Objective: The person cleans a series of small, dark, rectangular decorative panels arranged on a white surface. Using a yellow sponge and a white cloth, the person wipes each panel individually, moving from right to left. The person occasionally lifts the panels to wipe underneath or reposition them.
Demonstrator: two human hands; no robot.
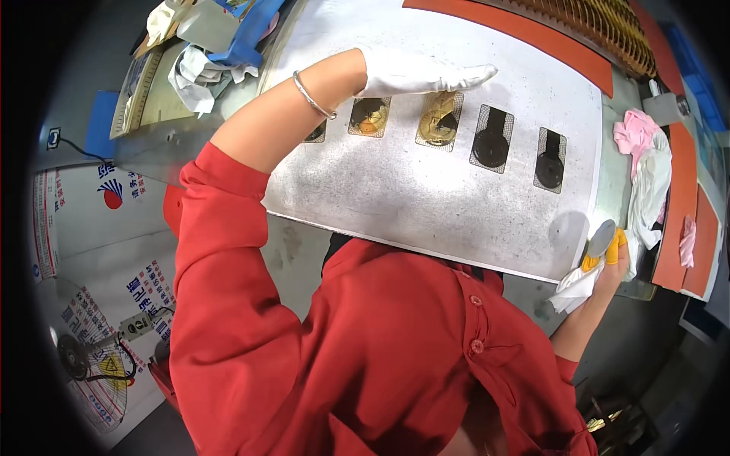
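My left hand [426, 74], in a white glove, stretches flat over the white board, fingers extended and holding nothing. Just below it lies a row of rectangular pieces with a mesh-like pattern. A gold one [439, 121] is close under the glove, and another gold-and-dark one [370, 117] sits near the wrist. Two pieces with dark round shapes, a middle one [491, 139] and a right one [550, 161], lie farther right. At the board's right front corner, my right hand [614, 254], with yellow finger covers, grips a flat grey disc [601, 238] and a white cloth [577, 289].
Pink and white cloths [643, 163] lie right of the white board [365, 194]. Orange-red strips [525, 38] and a brown ridged rack [608, 30] stand at the far side. A blue bin [255, 34] and crumpled white cloth [194, 80] are far left. A fan [80, 357] stands lower left.
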